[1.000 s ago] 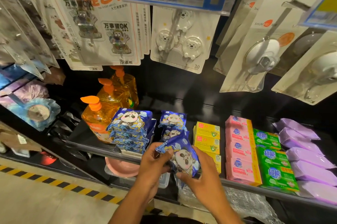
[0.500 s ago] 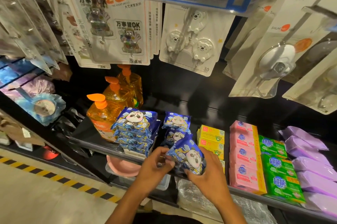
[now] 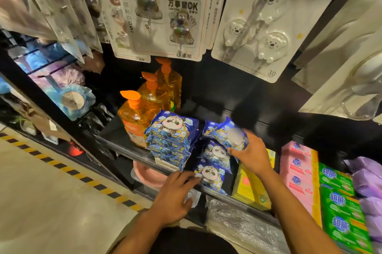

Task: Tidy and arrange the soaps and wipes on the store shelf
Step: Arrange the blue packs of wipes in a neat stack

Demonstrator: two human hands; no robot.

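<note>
Sorting panda wipes on a store shelf

A person's right hand [image 3: 251,155] grips a blue panda-print wipes pack [image 3: 224,132], held tilted over the back of a short row [image 3: 217,152] of matching packs near the middle of the black shelf [image 3: 115,134]. The left hand [image 3: 175,193] lies open with fingers straight, its fingertips touching the left end of the front pack [image 3: 214,175] at the shelf's front edge. Just left of the row sits a taller stack [image 3: 171,138] of the same wipes. Beside that, toward the shelf's left edge, three orange pump bottles [image 3: 134,119] line up front to back. Right of the row stand yellow soap boxes [image 3: 253,189], partly hidden by the right forearm, then pink soap bars [image 3: 299,173], green soap bars [image 3: 339,202] and purple packs [image 3: 369,181] toward the right edge. Carded wall hooks [image 3: 254,26] hang above the shelf, and the print on the held pack is blurred
</note>
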